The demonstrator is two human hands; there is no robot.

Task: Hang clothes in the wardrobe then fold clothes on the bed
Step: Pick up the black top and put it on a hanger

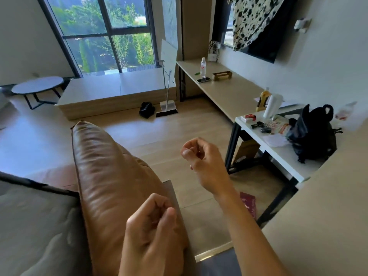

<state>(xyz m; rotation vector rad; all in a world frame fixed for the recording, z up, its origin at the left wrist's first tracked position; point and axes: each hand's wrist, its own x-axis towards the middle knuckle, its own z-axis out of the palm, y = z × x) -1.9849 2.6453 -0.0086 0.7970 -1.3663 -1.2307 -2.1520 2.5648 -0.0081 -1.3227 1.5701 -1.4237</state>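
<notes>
The cream garment with black blotch print (253,18) hangs at one o'clock, high on the right wall. Its thin fabric falls in loose folds with a slanted lower edge. It drapes across the front of a dark flat wall screen (264,44), covering the screen's upper left part. Its top runs out of view, so what holds it up cannot be told.

Neither hand touches it. The left hand (153,222) is at six o'clock, clenched, with the fingers curled into the palm and the thumb laid against them, grasping nothing visible. It hovers in front of a tan glossy leather cushion (111,176) that stands on edge from six o'clock up towards ten. The right hand (199,154) is near the centre, raised on a bare forearm that comes in from five o'clock. It is also clenched on nothing, and is well apart from the garment.

A grey quilted bed surface (35,226) lies at eight o'clock, just beside the cushion. A long pale wooden desk (229,90) runs along the wall at two o'clock. On it stand a clear plastic bottle with a red label (203,67) and, near it, a flat dark phone (203,80). At three o'clock a white table on black legs (282,158) bears a black backpack (312,134). A dark red booklet (248,206) lies on the light wood floor at four o'clock. A round grey side table (37,87) is at ten o'clock, and a large dark-framed window (103,32) at eleven.
</notes>
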